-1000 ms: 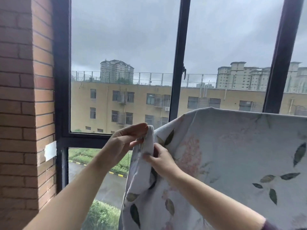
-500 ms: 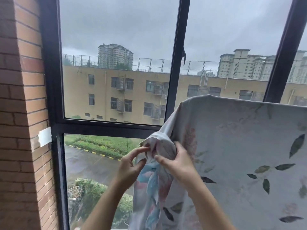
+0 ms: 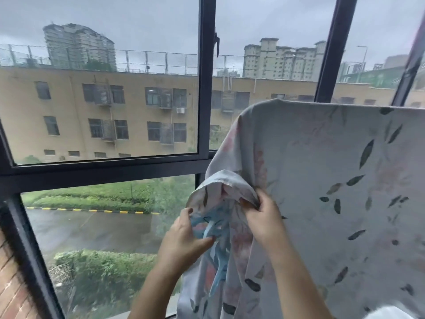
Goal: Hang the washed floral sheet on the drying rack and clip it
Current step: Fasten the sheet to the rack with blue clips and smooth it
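Finding: the floral sheet (image 3: 322, 180) is draped over a support whose bar is hidden beneath its top fold. I take that to be the drying rack, though I cannot confirm it. The cloth hangs flat on the right side, in front of the window frame (image 3: 204, 111). Its left corner is bunched and turned over on itself, showing the blue printed face. My left hand (image 3: 184, 238) pinches the loose lower edge of that bunch between thumb and fingertips. My right hand (image 3: 264, 219) has its fingers curled tight into the fold just beside it, so both hands are clamped on cloth. No clip is in view, and nothing pins the sheet to its support. Risks, in my judgement: a firm downward tug to free the corner could drag the whole sheet leftwards off the bar, since only friction holds it. Damp cloth is heavy, so a lopsided hang may creep and slide by itself. If I let go with one hand to fetch a clip, the corner may fall back on itself — and a doubled corner dries poorly. Recommendation: spread outward, not downward.
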Demonstrator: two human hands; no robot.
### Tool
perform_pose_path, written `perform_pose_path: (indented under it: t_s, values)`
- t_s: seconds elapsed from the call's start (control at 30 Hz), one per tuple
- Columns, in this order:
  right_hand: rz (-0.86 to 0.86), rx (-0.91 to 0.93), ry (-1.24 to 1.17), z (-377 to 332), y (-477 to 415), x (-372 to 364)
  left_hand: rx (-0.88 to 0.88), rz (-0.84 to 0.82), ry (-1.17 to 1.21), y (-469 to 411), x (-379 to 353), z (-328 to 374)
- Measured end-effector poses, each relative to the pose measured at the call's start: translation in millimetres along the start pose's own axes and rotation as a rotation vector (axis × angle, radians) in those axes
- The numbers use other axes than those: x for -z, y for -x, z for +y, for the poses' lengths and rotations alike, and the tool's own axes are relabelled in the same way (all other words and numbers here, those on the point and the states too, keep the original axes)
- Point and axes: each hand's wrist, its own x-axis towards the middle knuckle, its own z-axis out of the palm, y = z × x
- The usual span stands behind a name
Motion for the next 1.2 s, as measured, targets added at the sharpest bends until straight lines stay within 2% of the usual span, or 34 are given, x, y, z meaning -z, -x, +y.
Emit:
perform_pose_path:
  t_s: [0.07,0.2,0.3,0.4,0.47,0.53,0.6,0.7,0.83,1.03,1.17,1.2]
  values:
    - [0.081,0.008,-0.019,-3.8,6.6,-6.4,-0.027,0.040,-0.044,-3.0,8.7,0.9]
    - [0.236,0.025,-0.001,-8.7,12.7,-12.6,-0.128,0.062,0.018,-0.5,33.8,2.7]
    - [0.273,0.002,-0.041,-10.8,14.3,-18.3,-0.196,0.105,0.092,1.1,57.7,-0.9]
    - [0.297,-0.019,-0.084,-8.9,13.5,-27.8,-0.254,0.075,0.199,3.8,86.1,-4.7]
    - [0.283,-0.037,-0.107,-9.7,13.8,-36.4,-0.268,-0.053,0.322,5.0,101.5,-14.2]
    - [0.249,-0.054,-0.161,-14.1,16.6,-46.5,-0.268,-0.253,0.534,6.6,112.0,-29.0]
    - [0.223,-0.078,-0.238,-19.5,18.9,-53.5,-0.243,-0.345,0.713,7.3,113.6,-43.3]
    - [0.199,-0.074,-0.319,-28.4,23.7,-57.8,-0.202,-0.391,0.863,9.1,110.3,-55.0]
    - [0.101,-0.076,-0.250,-30.9,36.5,-55.4,-0.164,-0.422,1.034,8.7,108.4,-61.3]
    - [0.117,0.010,-0.088,-31.3,56.1,-44.6,-0.247,-0.462,1.095,12.7,83.8,-26.6]
    - [-0.013,0.016,-0.385,-30.5,68.9,-27.2,-0.230,-0.456,1.151,9.9,61.8,-3.5]
    - [-0.026,0.007,-0.391,-30.8,72.9,-24.2,-0.235,-0.467,1.149,10.0,57.0,0.7]
